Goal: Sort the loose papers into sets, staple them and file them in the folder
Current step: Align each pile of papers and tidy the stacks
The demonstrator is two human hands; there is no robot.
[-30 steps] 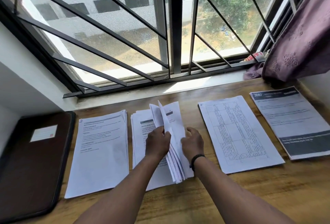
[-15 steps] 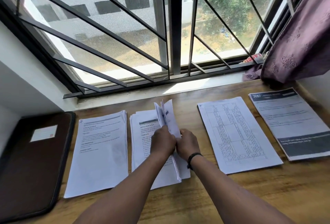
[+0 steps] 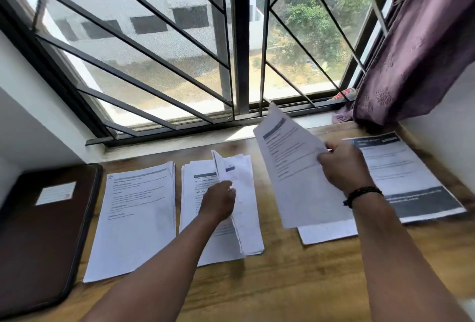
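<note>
Several paper piles lie in a row on the wooden desk [image 3: 295,283]. My left hand [image 3: 218,201] grips a sheaf of sheets [image 3: 244,201] lifted on edge over the middle pile [image 3: 195,188]. My right hand [image 3: 341,165] holds a single printed sheet [image 3: 290,172] in the air, tilted, above the third pile [image 3: 326,231], which it mostly hides. A left pile [image 3: 136,219] lies flat beside the dark brown folder [image 3: 38,239], closed at the far left. A sheet with dark bands [image 3: 406,180] lies at the far right. No stapler is in sight.
A barred window [image 3: 231,51] and its sill run along the back of the desk. A purple curtain [image 3: 416,46] hangs at the back right corner. White walls close in on both sides. Bare wood shows along the near edge.
My right hand has pulled one sheet out of the sheaf and carried it up and to the right, over the third pile. My left hand stays on the sheaf. The camera has tilted slightly.
</note>
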